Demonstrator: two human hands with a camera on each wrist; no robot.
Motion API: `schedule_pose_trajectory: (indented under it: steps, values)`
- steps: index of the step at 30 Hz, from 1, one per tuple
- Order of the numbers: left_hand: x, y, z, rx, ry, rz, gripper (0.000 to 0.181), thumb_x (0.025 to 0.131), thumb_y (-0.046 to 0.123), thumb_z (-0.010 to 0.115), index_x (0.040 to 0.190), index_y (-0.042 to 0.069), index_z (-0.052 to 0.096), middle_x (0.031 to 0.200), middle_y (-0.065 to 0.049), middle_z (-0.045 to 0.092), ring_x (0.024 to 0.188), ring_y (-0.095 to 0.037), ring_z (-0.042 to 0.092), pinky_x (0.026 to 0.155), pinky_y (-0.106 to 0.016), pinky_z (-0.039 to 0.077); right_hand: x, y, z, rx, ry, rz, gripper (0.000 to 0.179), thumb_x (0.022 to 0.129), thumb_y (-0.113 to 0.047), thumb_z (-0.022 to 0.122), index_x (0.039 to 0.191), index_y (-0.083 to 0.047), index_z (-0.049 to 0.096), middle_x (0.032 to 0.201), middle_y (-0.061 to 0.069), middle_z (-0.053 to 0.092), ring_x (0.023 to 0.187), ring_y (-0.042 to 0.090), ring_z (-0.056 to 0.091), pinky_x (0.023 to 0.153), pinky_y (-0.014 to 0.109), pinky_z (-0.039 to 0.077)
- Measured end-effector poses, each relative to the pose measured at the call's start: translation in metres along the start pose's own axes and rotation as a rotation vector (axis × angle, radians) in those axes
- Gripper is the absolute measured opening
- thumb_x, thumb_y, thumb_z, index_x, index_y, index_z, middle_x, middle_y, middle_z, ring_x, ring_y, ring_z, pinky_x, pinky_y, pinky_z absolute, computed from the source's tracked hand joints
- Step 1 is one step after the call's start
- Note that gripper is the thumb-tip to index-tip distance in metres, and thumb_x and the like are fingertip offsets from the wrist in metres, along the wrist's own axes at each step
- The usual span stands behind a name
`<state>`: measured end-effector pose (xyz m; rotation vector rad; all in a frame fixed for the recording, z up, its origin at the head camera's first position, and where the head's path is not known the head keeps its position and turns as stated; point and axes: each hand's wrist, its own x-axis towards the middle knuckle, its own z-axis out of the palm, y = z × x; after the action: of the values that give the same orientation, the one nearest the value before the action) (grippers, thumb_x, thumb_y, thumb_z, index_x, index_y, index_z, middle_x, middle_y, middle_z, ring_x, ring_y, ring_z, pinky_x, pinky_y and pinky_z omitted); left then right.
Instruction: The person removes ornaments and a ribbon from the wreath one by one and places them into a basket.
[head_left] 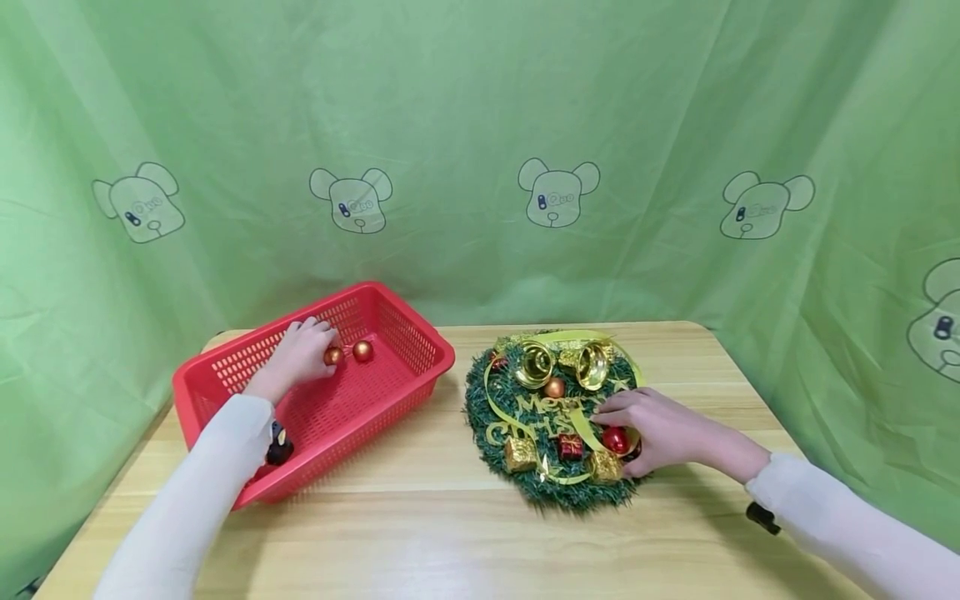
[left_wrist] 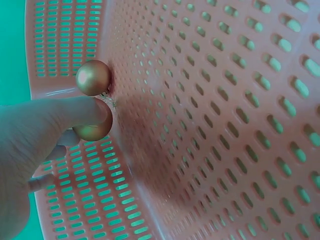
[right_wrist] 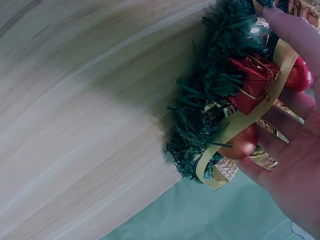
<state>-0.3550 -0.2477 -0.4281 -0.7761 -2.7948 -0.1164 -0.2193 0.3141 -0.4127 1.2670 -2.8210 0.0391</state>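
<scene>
Inside the red basket [head_left: 375, 400], my left hand [head_left: 303, 350] pinches a gold ball ornament [left_wrist: 95, 131], thumb across its top. Touching it or nearly so is a second gold ball [left_wrist: 93, 78], with a thin gold string between them. My right hand [head_left: 660, 429] rests on the right side of a green tinsel wreath [head_left: 480, 400], its fingers and thumb spread around a red ball [head_left: 616, 439]. A yellow ribbon [right_wrist: 250, 117] passes by those fingers. Gold bells [head_left: 535, 365], a copper ball [head_left: 554, 387], small gift boxes [head_left: 570, 447] and gold lettering decorate the wreath.
A wooden table [head_left: 420, 533] carries the basket on the left and the wreath right of centre. Some dark item [head_left: 280, 446] lies in the basket's near end, partly behind the left sleeve. Green cloth [head_left: 450, 100] with bear-head prints hangs behind and at both sides.
</scene>
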Motion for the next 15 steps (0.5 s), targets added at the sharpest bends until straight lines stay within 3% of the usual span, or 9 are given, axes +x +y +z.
schedule_pose_trajectory:
  steps: [15]
  values:
    - [-0.0012,0.0023,0.0017,-0.004,-0.014,0.016,0.032,0.075,0.017,0.083,0.102,0.004,0.073,0.103,-0.016,0.067,0.102,-0.037,0.055,0.089,-0.058,0.044,-0.0015,0.0024,0.0029,0.004,-0.002,0.012,0.077,0.061,-0.041,0.091,0.126,-0.005,0.071,0.127,0.017,0.068,0.116,0.038,0.064,0.099,0.062,0.049]
